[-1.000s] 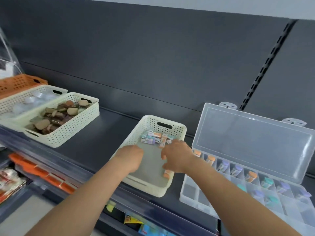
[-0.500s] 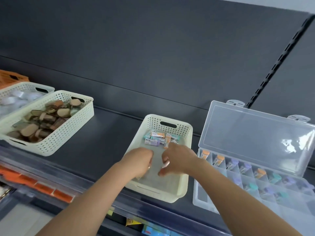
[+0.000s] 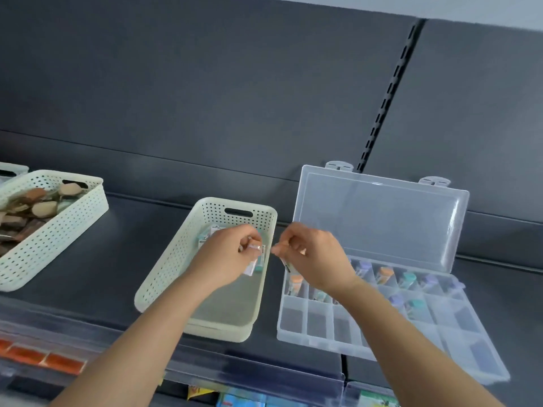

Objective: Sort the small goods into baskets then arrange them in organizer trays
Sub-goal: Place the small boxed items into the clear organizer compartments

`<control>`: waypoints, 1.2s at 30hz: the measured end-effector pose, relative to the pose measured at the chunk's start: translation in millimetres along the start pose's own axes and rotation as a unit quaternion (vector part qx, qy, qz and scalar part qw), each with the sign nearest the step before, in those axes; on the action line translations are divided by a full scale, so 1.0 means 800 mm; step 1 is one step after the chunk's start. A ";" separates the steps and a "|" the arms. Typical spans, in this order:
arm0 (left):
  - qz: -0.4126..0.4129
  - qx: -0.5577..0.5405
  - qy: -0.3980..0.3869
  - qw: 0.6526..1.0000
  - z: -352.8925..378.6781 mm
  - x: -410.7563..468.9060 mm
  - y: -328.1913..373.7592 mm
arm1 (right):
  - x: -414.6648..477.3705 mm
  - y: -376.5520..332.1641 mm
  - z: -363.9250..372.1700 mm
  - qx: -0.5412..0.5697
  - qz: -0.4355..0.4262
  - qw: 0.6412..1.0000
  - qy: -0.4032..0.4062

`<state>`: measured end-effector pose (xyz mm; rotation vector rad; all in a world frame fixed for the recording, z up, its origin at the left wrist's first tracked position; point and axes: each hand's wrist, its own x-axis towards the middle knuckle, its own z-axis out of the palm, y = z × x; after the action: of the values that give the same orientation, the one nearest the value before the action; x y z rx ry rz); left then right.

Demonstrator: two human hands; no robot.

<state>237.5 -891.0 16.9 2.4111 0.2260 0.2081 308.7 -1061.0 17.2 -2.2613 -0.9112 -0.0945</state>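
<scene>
My left hand (image 3: 226, 259) pinches small boxes (image 3: 252, 267) over the basket (image 3: 164, 277). My right hand (image 3: 314, 257) pinches another beside the organizer tray (image 3: 293, 333).

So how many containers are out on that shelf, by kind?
Perforated baskets: 3 (centre basket, left basket, edge basket barely in view at far left)
Clear organizer tray: 1
Total: 4

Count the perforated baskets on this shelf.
3. The centre basket sits beside the organizer tray; the left basket holds brown goods; a third basket shows only as a sliver at the far-left edge. Others may lie outside the view.
</scene>
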 end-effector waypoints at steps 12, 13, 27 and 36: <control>0.106 -0.031 0.015 0.994 0.126 0.011 0.168 | -0.099 0.116 -0.146 0.004 0.085 0.988 0.127; 0.112 -0.031 0.011 0.993 0.137 0.013 0.182 | -0.106 0.126 -0.156 -0.007 0.087 0.988 0.129; 0.201 0.115 -0.039 0.972 0.271 0.014 0.285 | -0.188 0.242 -0.217 -0.110 0.119 0.981 0.110; 0.172 0.206 -0.047 0.962 0.303 0.009 0.285 | -0.198 0.268 -0.201 -0.119 0.146 0.981 0.041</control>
<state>319.6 -1212.4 -12.5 2.8573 -0.2197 0.2185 354.6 -1364.8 -31.0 -2.5668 -0.5383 -0.1710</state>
